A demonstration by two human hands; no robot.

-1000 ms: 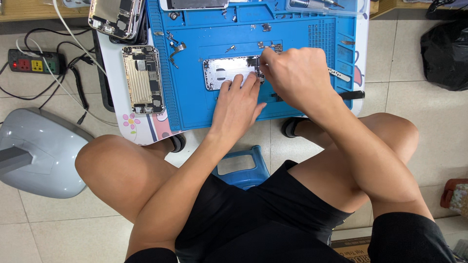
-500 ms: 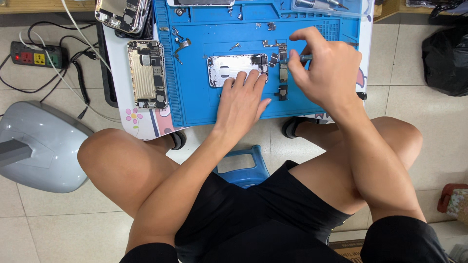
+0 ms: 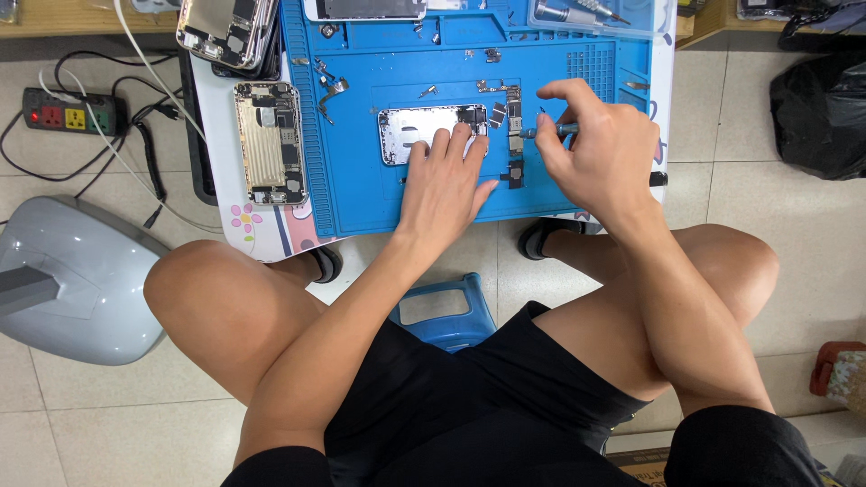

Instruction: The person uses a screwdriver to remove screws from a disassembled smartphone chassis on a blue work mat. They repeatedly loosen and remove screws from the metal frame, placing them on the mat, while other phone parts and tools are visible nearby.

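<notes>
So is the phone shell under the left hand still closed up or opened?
Opened: the phone shell lies screenless under the left hand, its bare metal inside showing.

Clear rectangular plastic tool case [image 3: 595,16] at blue mat's top right, no labels or lit screens

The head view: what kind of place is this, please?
Most likely a small phone repair workspace. A blue repair mat carries an opened phone shell under the left hand, the right hand holds a small screwdriver, and another opened phone lies beside the mat.
</notes>
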